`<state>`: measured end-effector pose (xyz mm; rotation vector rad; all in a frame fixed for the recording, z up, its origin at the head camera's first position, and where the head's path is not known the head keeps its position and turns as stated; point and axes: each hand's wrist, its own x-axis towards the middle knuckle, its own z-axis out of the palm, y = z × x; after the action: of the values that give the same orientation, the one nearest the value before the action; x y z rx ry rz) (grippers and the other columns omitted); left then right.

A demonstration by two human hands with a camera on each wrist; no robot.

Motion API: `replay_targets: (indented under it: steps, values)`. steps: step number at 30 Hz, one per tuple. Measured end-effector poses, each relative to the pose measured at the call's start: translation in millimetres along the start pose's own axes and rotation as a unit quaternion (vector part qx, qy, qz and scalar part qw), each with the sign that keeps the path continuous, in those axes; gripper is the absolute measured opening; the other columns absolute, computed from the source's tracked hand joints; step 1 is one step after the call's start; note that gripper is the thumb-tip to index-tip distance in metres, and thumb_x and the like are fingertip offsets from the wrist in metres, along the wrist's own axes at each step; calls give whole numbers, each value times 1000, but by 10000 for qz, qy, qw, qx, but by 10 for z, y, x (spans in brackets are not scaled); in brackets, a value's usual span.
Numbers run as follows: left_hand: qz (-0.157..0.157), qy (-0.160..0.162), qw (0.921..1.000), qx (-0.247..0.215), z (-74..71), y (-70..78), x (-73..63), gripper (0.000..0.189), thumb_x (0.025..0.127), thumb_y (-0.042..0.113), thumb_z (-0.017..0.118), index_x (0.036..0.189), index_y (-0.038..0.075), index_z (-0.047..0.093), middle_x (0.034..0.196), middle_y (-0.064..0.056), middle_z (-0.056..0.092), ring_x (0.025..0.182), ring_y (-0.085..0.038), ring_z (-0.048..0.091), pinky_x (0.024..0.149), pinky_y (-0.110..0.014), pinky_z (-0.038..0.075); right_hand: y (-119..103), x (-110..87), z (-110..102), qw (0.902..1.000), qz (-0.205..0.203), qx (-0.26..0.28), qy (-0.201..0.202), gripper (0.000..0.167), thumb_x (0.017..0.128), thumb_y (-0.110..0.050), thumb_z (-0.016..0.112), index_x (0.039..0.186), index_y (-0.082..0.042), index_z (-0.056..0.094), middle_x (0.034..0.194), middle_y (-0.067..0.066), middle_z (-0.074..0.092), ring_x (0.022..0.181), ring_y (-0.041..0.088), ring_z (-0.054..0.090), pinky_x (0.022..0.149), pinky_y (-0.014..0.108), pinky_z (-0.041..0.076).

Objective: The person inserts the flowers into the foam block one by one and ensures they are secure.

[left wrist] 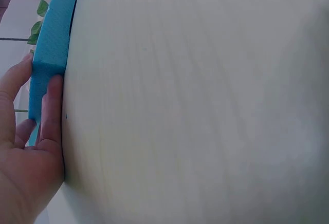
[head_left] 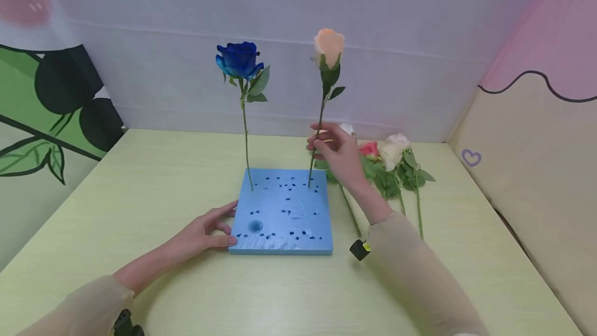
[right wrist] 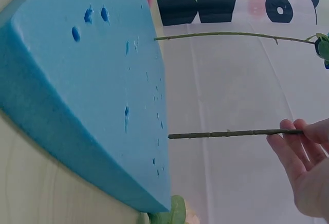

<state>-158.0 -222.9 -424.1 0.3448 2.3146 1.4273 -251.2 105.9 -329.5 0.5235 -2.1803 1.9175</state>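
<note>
A blue foam block (head_left: 284, 217) dotted with holes lies on the table. My left hand (head_left: 212, 229) rests against its left side, thumb at the near corner; the left wrist view shows the fingers (left wrist: 52, 113) fairly straight along the block. My right hand (head_left: 342, 154) pinches the stem of a peach rose (head_left: 329, 48) between thumb and fingers. That stem (right wrist: 221, 134) stands almost upright, its lower end meeting the block's far right part; how deep it sits is hidden. A blue rose (head_left: 239, 60) stands untouched at the far left of the block.
Right of the block, several roses lie on the table (head_left: 186, 170), among them a pink rose (head_left: 368, 149) and a cream rose (head_left: 391, 155), partly behind my right hand. A small black object (head_left: 359, 249) shows beside the right sleeve. A pale curtain (head_left: 280, 4) hangs behind.
</note>
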Motion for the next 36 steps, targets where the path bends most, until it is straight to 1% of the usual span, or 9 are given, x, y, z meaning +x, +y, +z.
replay_targets:
  steps: [4,8,11,16,23,27,30,32,36]
  values:
    - [14,-7,10000,-18,0,11,-3,90,86,31,77,158,22,23,153,-14,39,105,-21,61,84,-19,50,4,16,118,9999,-4,103,-23,30,98,-3,58,127,-8,61,107,24,69,94,27,73,79,38,60]
    - [6,-18,10000,-43,1,15,-9,90,86,31,76,158,22,23,153,-14,38,105,-20,61,83,-19,52,-7,37,238,9998,63,186,-68,32,98,-1,55,130,-7,58,107,22,69,96,29,73,80,40,60]
    - [2,-24,10000,-58,5,15,-12,89,87,31,76,158,23,23,153,-14,37,106,-21,61,83,-20,52,-11,56,315,9998,37,179,-90,33,99,0,54,130,-7,58,106,21,69,97,31,72,80,41,60]
    - [-1,-18,10000,-57,11,10,-14,90,86,31,76,158,23,23,153,-15,37,106,-22,61,83,-20,52,-24,81,413,9998,-65,126,-166,33,99,-1,54,130,-11,59,105,20,69,96,29,72,80,39,60]
    - [-8,-4,10000,-79,12,14,-20,90,86,30,76,158,21,23,153,-15,36,107,-22,61,82,-21,54,-15,117,548,9990,-216,84,-386,33,100,-1,53,131,-9,57,104,21,68,95,31,71,79,42,60]
    - [9,4,10000,-36,8,14,-16,90,86,31,77,158,21,23,153,-16,37,106,-22,61,82,-20,53,-13,140,630,9987,-209,72,-454,33,100,-1,53,130,-11,58,103,19,68,94,29,71,77,40,61]
    - [36,2,10000,1,5,9,-10,90,86,31,76,158,21,23,153,-15,38,106,-21,62,83,-19,52,-4,150,676,9989,-176,41,-443,33,100,-1,52,129,-13,59,103,17,69,93,27,71,77,40,61]
    - [39,0,10000,14,4,7,-7,91,86,31,77,158,21,23,153,-15,38,106,-21,62,84,-19,51,6,155,702,9989,-148,55,-446,32,100,-2,52,130,-13,58,103,17,69,93,26,71,78,42,60]
    - [72,4,10000,53,2,7,-6,90,86,31,77,158,21,23,153,-15,40,105,-21,62,85,-19,50,29,169,740,9989,-131,95,-439,32,101,-2,51,131,-12,57,103,17,68,94,26,71,78,41,60]
